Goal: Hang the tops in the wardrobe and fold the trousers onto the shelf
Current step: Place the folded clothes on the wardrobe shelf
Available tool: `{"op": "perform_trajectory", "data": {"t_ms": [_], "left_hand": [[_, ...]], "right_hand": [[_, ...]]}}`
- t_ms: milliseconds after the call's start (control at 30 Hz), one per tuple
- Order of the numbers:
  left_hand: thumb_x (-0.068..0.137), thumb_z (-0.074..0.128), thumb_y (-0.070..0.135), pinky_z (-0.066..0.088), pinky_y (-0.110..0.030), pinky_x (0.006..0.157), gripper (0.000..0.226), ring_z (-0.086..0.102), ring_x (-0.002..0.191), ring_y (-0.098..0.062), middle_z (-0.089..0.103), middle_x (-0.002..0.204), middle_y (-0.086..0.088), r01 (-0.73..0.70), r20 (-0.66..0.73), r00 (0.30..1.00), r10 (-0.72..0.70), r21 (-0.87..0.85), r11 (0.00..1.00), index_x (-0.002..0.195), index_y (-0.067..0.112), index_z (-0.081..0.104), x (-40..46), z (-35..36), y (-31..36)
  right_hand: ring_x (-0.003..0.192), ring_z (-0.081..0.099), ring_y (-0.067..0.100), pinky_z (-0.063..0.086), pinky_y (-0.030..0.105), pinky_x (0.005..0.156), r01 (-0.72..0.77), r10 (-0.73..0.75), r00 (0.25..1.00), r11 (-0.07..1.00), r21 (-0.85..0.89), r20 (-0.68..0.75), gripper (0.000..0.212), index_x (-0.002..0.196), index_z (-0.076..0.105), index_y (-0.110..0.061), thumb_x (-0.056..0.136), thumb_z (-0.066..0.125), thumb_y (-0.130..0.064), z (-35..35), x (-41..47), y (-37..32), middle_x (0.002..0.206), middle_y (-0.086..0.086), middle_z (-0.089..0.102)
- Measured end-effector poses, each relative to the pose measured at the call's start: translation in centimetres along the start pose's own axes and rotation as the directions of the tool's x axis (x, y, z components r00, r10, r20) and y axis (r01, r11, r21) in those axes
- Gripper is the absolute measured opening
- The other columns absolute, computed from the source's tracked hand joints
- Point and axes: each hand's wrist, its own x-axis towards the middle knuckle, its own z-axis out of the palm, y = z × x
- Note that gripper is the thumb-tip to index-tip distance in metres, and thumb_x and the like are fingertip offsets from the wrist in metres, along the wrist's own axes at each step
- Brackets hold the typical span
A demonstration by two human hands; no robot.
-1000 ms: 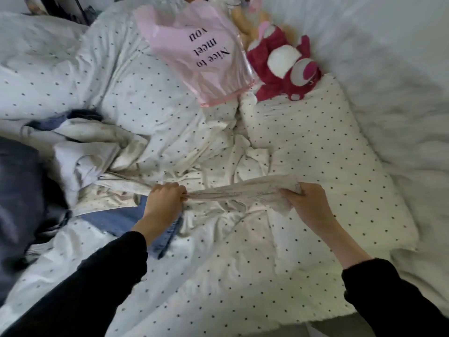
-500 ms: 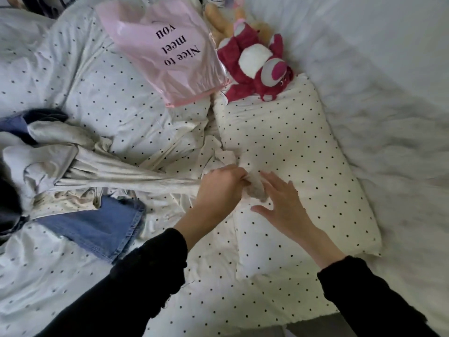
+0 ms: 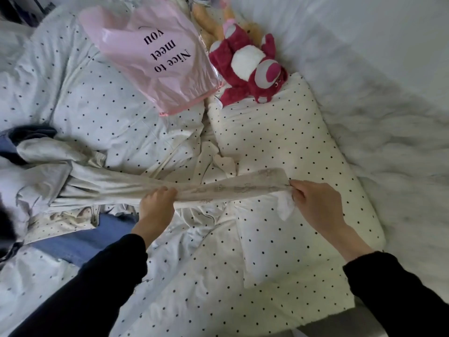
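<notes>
Dotted bedding (image 3: 279, 147) under both hands | left hand (image 3: 155, 203) fingers curled over pale garment (image 3: 233, 188) mid-length | right hand (image 3: 313, 203) pinches its end | garment stretched between them.

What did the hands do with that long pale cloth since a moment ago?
The right hand was open beside the left hand; it has taken hold of the pale garment's end and drawn it rightward, stretching it out. The left hand still grips it. The pink bag and plush toy lie as before.
</notes>
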Motion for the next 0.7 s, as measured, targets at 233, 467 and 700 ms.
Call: {"op": "perform_trajectory", "data": {"t_ms": [233, 467, 700], "left_hand": [[0.095, 0.046, 0.009, 0.042, -0.031, 0.06, 0.017, 0.063, 0.077, -0.033, 0.065, 0.082, -0.013, -0.011, -0.061, 0.998, 0.015, 0.06, 0.998, 0.083, 0.015, 0.056, 0.2, -1.6, -3.4], [0.083, 0.052, 0.0, 0.029, -0.03, 0.051, 0.02, 0.05, 0.055, -0.034, 0.057, 0.058, -0.017, -0.2, -0.218, 0.964, 0.154, -0.209, 0.957, 0.063, 0.006, 0.054, 0.2, -5.8, 4.9], [0.083, 0.046, 0.018, 0.049, -0.038, 0.062, 0.022, 0.059, 0.066, -0.03, 0.066, 0.071, -0.006, -0.472, -0.35, 0.869, 0.349, -0.378, 0.797, 0.077, 0.009, 0.064, -0.2, -10.1, 19.2]], "right_hand": [[0.078, 0.061, 0.025, 0.042, 0.03, 0.07, -0.309, 0.308, 0.947, 0.951, 0.0, 0.089, 0.031, 0.12, 0.064, -0.017, 0.095, 0.046, -0.018, 2.7, 2.1, -0.9, 0.091, 0.005, 0.07], [0.145, 0.012, 0.016, 0.002, 0.045, 0.116, 0.038, -0.092, 0.913, 0.989, 0.142, 0.397, 0.089, 0.151, 0.004, -0.023, 0.086, 0.061, -0.046, 5.4, 2.4, -4.3, 0.157, -0.002, 0.016], [0.067, 0.062, 0.02, 0.046, 0.032, 0.069, 0.088, -0.062, 0.995, 0.877, 0.473, -0.072, 0.03, 0.081, 0.069, -0.005, 0.08, 0.051, -0.03, 2.6, 4.5, 1.5, 0.075, 0.004, 0.07]]}}
